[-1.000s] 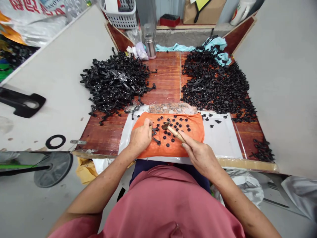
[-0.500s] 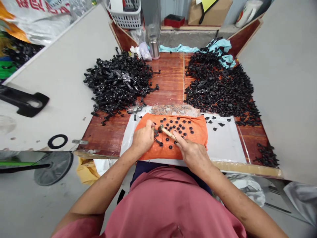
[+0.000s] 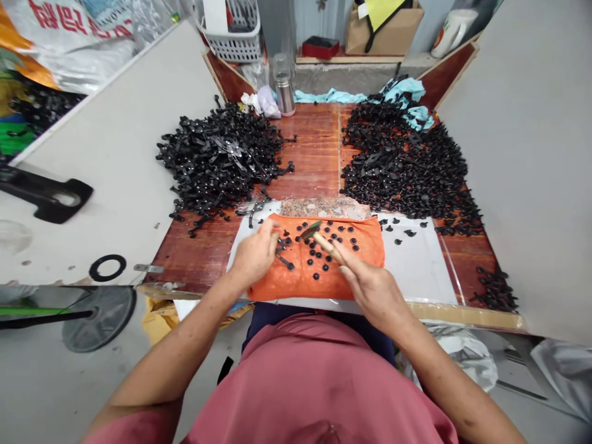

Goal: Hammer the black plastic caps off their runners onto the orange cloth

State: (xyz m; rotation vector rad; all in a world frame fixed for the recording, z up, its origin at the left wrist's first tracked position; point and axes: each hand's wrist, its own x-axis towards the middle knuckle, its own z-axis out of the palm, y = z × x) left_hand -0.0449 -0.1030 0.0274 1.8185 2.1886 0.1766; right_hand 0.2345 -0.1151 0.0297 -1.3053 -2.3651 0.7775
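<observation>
An orange cloth (image 3: pixel 361 253) lies on a white sheet at the near edge of the wooden table, dotted with several small black round parts (image 3: pixel 330 237). My right hand (image 3: pixel 370 287) is closed round the wooden handle of a small hammer (image 3: pixel 319 237), its head raised just above the cloth. My left hand (image 3: pixel 254 253) is closed on a black strap-like piece (image 3: pixel 283 259) that it presses on the cloth's left side, beside the hammer head.
Two big heaps of black parts sit further back, one left (image 3: pixel 219 157) and one right (image 3: pixel 402 160). A metal flask (image 3: pixel 285 92) and a white basket (image 3: pixel 229 28) stand at the far end. Grey boards flank the table; a black ring (image 3: pixel 107 267) lies on the left one.
The hammer head has lifted off the cloth after coming down near my left hand half a second ago. My left hand shifted slightly left with the black piece.
</observation>
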